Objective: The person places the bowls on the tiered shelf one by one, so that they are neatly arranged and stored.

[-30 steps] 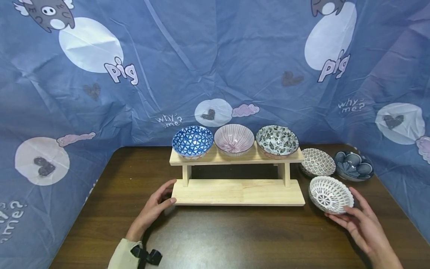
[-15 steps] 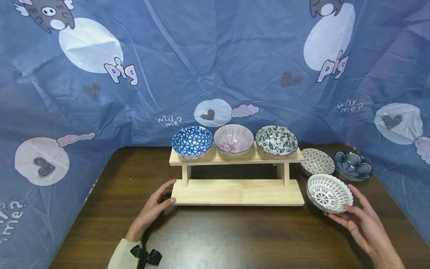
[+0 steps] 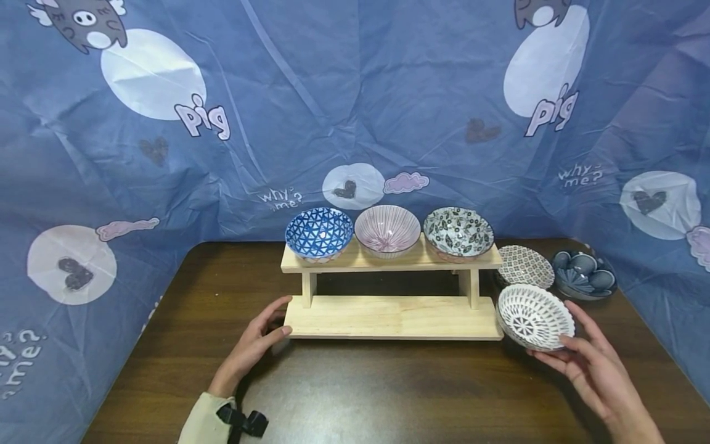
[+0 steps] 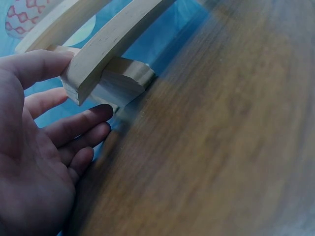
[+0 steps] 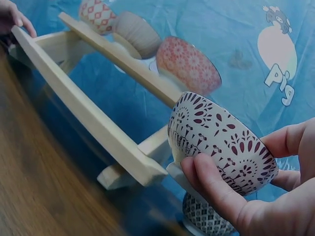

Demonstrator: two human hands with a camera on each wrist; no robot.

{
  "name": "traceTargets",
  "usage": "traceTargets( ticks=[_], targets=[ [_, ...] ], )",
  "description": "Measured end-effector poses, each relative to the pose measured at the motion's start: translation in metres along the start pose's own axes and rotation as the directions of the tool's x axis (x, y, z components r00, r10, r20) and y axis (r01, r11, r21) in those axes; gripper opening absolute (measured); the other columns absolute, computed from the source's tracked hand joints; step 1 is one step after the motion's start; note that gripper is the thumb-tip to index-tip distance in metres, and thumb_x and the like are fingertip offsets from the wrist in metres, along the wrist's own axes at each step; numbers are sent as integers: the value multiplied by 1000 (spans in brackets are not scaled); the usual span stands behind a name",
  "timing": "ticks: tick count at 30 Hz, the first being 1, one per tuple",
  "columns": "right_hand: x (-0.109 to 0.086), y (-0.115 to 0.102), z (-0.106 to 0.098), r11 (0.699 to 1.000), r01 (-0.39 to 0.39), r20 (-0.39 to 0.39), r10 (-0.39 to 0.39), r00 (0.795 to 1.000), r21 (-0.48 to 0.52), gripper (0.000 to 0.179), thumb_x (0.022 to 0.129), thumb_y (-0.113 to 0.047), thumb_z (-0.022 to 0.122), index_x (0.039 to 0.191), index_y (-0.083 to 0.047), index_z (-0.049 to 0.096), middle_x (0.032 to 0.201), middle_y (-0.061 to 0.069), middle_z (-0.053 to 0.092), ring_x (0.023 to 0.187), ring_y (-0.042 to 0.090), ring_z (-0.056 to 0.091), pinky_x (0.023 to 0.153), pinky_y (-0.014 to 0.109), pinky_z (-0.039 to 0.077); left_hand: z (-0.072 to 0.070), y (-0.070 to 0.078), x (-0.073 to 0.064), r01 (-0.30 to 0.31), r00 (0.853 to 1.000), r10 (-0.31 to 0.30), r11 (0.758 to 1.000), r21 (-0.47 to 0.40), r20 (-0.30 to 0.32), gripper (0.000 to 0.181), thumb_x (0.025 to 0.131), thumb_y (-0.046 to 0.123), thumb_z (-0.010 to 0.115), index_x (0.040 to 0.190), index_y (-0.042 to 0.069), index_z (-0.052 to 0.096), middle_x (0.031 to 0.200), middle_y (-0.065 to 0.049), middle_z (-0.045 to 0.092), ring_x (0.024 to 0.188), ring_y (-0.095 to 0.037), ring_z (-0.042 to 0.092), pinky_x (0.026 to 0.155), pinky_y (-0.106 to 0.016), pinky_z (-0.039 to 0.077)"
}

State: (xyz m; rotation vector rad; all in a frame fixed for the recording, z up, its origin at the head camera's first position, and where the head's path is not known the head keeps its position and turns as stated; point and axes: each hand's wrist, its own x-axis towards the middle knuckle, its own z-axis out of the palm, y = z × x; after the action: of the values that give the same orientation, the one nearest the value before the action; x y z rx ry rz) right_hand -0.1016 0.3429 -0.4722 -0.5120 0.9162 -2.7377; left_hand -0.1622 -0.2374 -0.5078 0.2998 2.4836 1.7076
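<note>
My right hand point(image 3: 596, 364) grips a white bowl point(image 3: 535, 317) with a dark petal-like pattern, thumb at its near rim. The bowl is raised and tilted beside the right end of a two-tier wooden stand point(image 3: 394, 317). In the right wrist view the bowl's outside point(image 5: 221, 142) shows dark red marks, with fingers on both sides. My left hand point(image 3: 252, 345) holds the left end of the stand's lower board, thumb at its front corner. On the upper board stand a blue triangle-patterned bowl point(image 3: 319, 232), a pink-striped bowl point(image 3: 387, 229) and a green leaf-patterned bowl point(image 3: 458, 231).
Right of the stand, a brown-patterned bowl point(image 3: 526, 266) and a dark blue bowl point(image 3: 584, 274) sit on the dark wooden table point(image 3: 355, 388). A blue printed cloth point(image 3: 421, 80) hangs behind and at both sides.
My right hand has moved the white bowl left and slightly up, closer to the stand's right end. My left hand keeps its place on the stand.
</note>
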Motion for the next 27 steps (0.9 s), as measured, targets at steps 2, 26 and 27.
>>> traceTargets(
  ticks=[2,26,27],
  targets=[
    [2,1,3,1000,-7,11,7,1000,2,68,99,15,9,151,-17,38,137,12,53,119,44,63,96,55,52,0,0,0,3,1000,-3,1000,-1,1,58,97,16,61,151,8,39,135,-29,58,114,-22,57,85,-28,47],
    [35,33,42,967,-155,-87,140,986,-200,65,101,12,25,149,-29,38,132,4,55,115,33,67,91,48,56,0,-4,1,-33,999,33,999,-9,10,59,97,13,61,151,6,39,131,-31,59,106,-9,59,83,-25,48],
    [36,35,43,966,-158,-88,143,986,-202,65,101,13,25,149,-29,39,132,4,55,115,33,67,91,48,56,0,-4,1,-36,999,36,999,-10,11,59,97,13,61,151,6,39,131,-31,59,105,-8,59,83,-25,48]
  ],
)
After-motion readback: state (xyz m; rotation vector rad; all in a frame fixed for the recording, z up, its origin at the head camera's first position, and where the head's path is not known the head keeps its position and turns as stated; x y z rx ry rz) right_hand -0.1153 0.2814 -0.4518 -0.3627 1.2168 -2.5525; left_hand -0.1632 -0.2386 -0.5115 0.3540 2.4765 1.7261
